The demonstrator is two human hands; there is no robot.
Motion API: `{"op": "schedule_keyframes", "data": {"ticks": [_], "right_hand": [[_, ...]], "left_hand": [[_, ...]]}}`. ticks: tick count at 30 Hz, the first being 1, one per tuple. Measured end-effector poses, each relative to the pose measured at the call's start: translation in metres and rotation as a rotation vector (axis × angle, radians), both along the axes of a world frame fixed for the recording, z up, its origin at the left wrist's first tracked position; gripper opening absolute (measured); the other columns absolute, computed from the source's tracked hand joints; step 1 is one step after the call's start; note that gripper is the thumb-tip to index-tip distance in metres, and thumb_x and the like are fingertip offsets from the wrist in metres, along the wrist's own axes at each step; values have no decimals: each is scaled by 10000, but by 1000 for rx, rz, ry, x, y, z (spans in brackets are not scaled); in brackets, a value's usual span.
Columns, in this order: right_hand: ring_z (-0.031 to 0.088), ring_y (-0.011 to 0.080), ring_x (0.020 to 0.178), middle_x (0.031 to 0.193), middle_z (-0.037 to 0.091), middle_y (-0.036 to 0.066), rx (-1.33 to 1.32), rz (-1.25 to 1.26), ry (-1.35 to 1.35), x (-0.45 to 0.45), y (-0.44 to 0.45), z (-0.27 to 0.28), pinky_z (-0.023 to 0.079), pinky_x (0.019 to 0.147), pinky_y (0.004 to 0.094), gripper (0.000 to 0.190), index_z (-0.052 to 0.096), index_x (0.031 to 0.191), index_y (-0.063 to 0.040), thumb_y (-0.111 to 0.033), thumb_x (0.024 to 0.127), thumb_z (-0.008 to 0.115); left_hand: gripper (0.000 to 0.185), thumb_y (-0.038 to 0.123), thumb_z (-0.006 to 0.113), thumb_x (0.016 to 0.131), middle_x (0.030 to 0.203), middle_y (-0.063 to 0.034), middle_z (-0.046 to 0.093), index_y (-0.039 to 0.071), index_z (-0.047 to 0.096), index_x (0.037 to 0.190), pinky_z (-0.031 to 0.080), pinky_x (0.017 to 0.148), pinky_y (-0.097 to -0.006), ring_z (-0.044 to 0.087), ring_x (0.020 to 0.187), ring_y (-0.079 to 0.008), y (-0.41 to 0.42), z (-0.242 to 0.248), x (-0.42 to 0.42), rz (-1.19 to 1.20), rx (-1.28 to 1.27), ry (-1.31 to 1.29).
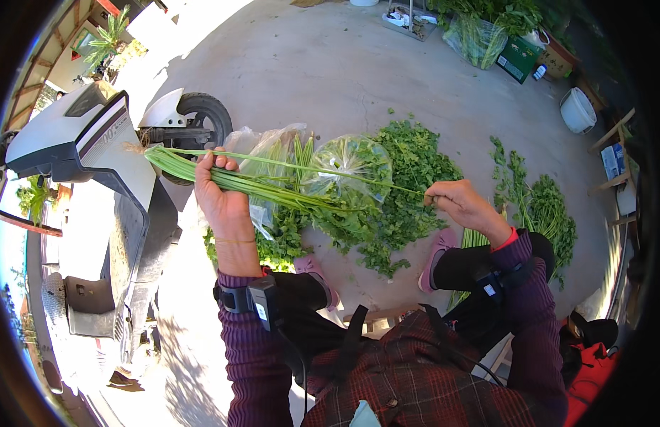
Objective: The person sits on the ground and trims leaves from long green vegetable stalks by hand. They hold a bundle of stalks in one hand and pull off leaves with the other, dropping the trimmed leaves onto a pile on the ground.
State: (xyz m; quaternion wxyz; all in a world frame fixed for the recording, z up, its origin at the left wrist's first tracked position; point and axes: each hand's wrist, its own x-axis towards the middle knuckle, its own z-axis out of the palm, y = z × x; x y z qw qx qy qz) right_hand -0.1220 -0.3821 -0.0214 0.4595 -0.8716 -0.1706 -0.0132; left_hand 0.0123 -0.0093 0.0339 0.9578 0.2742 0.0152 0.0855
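Observation:
My left hand point(218, 187) is closed around a bunch of long green leafy stalks, like celery or coriander point(276, 193), whose root ends point left and leaves hang right. My right hand point(458, 202) pinches the thin end of one stalk, stretched taut from the bunch's root end. Below lies a heap of leafy greens point(410, 171) on the concrete floor, with a tied clear plastic bag of greens point(354, 165) on it. Another clear plastic bag point(266, 141) lies behind my left hand. More bunches of greens point(548, 208) lie beyond my right hand.
A white scooter point(121, 139) stands close at left, its front wheel point(215, 120) near the bags. At the back right are a bag of greens point(476, 40), a green box point(519, 58) and a white bucket point(578, 110). A wooden rack point(612, 184) stands at right.

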Motion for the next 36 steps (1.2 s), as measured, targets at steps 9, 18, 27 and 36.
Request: {"op": "schedule_keyframes", "data": {"ticks": [9,18,27,36], "right_hand": [[597,271,776,868,618,73,-387,-149,-291,1,-9,-1,459,668,340,160,625,911,-72,-18,761,614],[606,239,751,870,585,69,148,41,-269,2,59,27,489,646,303,207,619,988,-58,-4,789,635],[578,286,750,845,544,93,138,-20,-147,11,89,7,473,645,354,166,597,944,-51,-44,780,625],[598,234,729,856,587,93,60,-137,-165,16,57,3,479,654,307,146,581,904,-30,25,772,611]], "left_hand": [[117,-3,574,846,851,-125,523,-6,475,909,476,624,-265,501,693,-147,11,4,1,-68,-128,-90],[248,31,546,887,973,-171,553,-117,482,1076,520,736,-310,546,797,-202,-14,3,1,-82,-166,-39],[257,69,502,928,1183,-216,535,6,506,1177,444,981,-415,561,1075,-282,-75,-4,-17,-311,-28,-72],[300,73,508,918,1136,-179,543,44,436,1207,495,873,-375,577,1012,-249,-88,5,-21,-224,236,-106]]}}
